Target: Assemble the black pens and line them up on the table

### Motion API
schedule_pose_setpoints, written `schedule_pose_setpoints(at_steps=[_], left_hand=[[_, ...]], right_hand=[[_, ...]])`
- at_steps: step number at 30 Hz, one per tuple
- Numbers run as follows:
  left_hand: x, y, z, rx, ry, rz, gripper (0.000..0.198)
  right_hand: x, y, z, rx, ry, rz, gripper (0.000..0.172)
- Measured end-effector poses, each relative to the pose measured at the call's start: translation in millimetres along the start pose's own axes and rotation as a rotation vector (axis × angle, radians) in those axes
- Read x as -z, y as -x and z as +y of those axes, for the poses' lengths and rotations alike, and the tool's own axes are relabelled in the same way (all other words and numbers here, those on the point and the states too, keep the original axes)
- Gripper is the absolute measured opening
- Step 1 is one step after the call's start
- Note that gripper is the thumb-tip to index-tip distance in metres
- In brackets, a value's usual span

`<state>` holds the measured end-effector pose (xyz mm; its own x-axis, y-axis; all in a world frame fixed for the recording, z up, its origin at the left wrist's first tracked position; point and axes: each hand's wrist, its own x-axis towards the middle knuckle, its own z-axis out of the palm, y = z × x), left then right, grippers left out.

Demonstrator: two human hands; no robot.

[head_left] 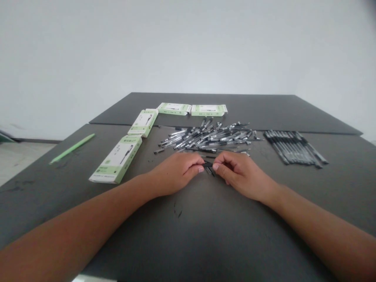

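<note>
In the head view, my left hand (179, 171) and my right hand (242, 170) meet near the middle of the table, thumbs and fingertips pinched. Between them runs a short black pen part (208, 165), gripped at its left end by my left hand and at its right end by my right. Whether it is a cap or a grip section I cannot tell, as the fingers cover its ends. A few dark, thin pieces (210, 171) show just below it. Right behind my hands spreads a loose pile of clear pens with black parts (202, 137).
To the right, several pens (293, 147) lie side by side in a row. Green-and-white pen boxes (117, 158) form an angled line at the left and back. A light green stick-like object (73, 149) lies at the far left of the dark table (205, 243).
</note>
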<state>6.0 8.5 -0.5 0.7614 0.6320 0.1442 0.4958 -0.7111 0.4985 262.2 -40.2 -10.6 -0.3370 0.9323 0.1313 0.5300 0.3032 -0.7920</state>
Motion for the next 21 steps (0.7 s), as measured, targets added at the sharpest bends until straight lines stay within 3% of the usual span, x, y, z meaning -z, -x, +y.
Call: schedule_pose_setpoints(at_steps=[21], left_hand=[[-0.3, 0.1, -1.9, 0.024, -0.008, -0.020, 0.028]], right_hand=[[0.8, 1.2, 5.3, -0.002, -0.004, -0.007, 0.025]])
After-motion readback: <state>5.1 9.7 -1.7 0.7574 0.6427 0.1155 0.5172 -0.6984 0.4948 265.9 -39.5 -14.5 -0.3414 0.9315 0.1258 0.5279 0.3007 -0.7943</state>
